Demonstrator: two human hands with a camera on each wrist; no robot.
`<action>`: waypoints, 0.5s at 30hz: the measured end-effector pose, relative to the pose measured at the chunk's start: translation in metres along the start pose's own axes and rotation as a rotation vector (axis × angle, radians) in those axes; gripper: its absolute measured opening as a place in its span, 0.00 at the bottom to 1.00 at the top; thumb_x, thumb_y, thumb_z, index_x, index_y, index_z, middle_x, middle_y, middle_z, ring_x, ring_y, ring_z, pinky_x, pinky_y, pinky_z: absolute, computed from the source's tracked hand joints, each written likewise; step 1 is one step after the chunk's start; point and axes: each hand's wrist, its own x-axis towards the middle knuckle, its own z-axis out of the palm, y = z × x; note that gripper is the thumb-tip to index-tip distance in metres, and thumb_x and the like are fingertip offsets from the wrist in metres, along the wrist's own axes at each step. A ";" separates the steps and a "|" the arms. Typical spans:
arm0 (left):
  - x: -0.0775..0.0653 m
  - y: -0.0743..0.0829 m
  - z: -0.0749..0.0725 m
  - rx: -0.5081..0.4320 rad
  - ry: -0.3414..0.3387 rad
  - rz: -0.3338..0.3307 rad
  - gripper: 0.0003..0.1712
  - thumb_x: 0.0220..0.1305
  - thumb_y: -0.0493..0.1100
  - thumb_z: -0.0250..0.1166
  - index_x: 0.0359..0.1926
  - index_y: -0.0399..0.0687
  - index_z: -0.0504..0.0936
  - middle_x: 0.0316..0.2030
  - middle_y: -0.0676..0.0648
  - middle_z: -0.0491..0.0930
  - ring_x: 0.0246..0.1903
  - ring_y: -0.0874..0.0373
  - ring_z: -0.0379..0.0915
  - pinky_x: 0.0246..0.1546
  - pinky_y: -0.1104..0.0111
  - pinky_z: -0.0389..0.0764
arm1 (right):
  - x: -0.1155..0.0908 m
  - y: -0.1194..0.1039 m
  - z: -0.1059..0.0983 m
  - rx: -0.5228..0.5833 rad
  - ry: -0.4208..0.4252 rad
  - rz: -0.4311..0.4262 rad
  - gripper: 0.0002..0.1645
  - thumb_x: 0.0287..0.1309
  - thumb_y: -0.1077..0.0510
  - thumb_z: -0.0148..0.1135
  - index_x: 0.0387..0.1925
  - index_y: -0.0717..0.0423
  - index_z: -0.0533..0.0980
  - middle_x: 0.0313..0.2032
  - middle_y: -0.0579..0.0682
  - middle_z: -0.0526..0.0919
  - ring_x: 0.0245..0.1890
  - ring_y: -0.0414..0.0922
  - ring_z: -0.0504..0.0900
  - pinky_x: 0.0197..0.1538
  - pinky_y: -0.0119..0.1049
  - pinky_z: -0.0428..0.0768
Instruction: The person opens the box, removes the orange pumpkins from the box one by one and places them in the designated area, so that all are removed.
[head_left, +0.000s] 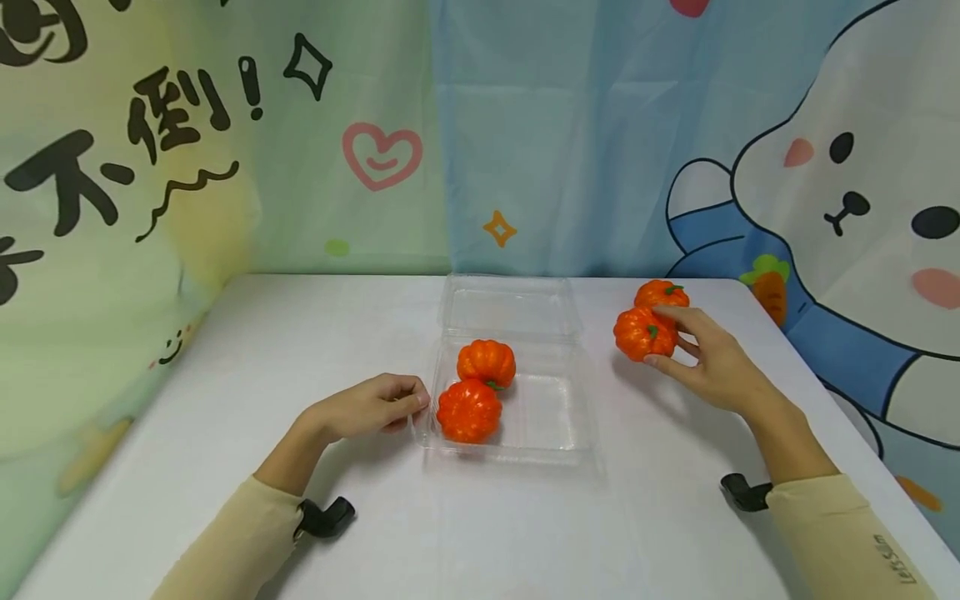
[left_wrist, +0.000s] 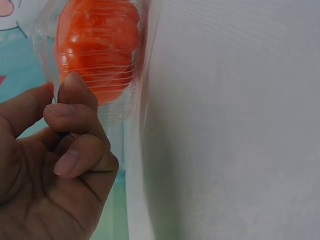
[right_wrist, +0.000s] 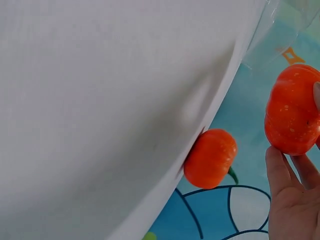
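Table (head_left: 337, 333): white and flat; a light thing nudged on it probably slides.
Box (head_left: 551, 408): clear, thin plastic, likely light and springy; its walls may flex or crease under a squeeze, so the rim is the better hold.
Lid (head_left: 510, 312): folded back at the box's 12 o'clock; being flimsy, it could swing if the base tips.
Left hand (head_left: 375, 404): at the box's 9 o'clock, thumb and forefinger pinching the rim, the other fingers curled in.
Right hand (head_left: 701, 358): at the held pumpkin's 4 o'clock, thumb and fingertips gripping its sides.
Held pumpkin (head_left: 641, 333): raised above the table at the box's 2 o'clock; glossy, perhaps a little slippery, and probably a light, fairly stiff imitation. A pinch across the ribbed sides suits it.
Far pumpkin (head_left: 660, 292): on the table, apart from the held pumpkin, at its 1 o'clock; best taken round its flanks.
Lower pumpkin (head_left: 468, 412): inside the box, towards 8 o'clock.
Upper pumpkin (head_left: 486, 362): inside the box, towards 11 o'clock, its top tilted towards 5 o'clock.
Stem (head_left: 652, 331): green, small, likely the weakest place to pull.
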 end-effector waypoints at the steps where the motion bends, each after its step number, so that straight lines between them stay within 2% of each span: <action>1: 0.000 0.000 0.000 0.002 0.002 0.002 0.14 0.80 0.45 0.54 0.38 0.42 0.76 0.22 0.50 0.64 0.22 0.58 0.58 0.27 0.71 0.62 | 0.000 0.001 -0.002 -0.005 0.001 0.012 0.43 0.59 0.61 0.75 0.73 0.59 0.65 0.65 0.64 0.70 0.63 0.67 0.73 0.54 0.59 0.74; 10: 0.001 0.002 -0.001 -0.003 0.002 0.012 0.14 0.80 0.45 0.54 0.38 0.41 0.76 0.21 0.51 0.64 0.22 0.59 0.58 0.27 0.71 0.62 | -0.002 0.015 -0.010 -0.044 -0.008 0.146 0.44 0.64 0.56 0.72 0.73 0.64 0.60 0.68 0.69 0.65 0.64 0.69 0.69 0.57 0.65 0.73; 15: -0.001 0.000 -0.001 0.012 -0.001 -0.009 0.14 0.80 0.45 0.54 0.38 0.41 0.76 0.21 0.51 0.64 0.22 0.59 0.58 0.27 0.71 0.62 | -0.003 0.024 -0.008 -0.035 0.002 0.166 0.43 0.63 0.58 0.72 0.72 0.66 0.61 0.67 0.69 0.65 0.63 0.69 0.69 0.57 0.67 0.72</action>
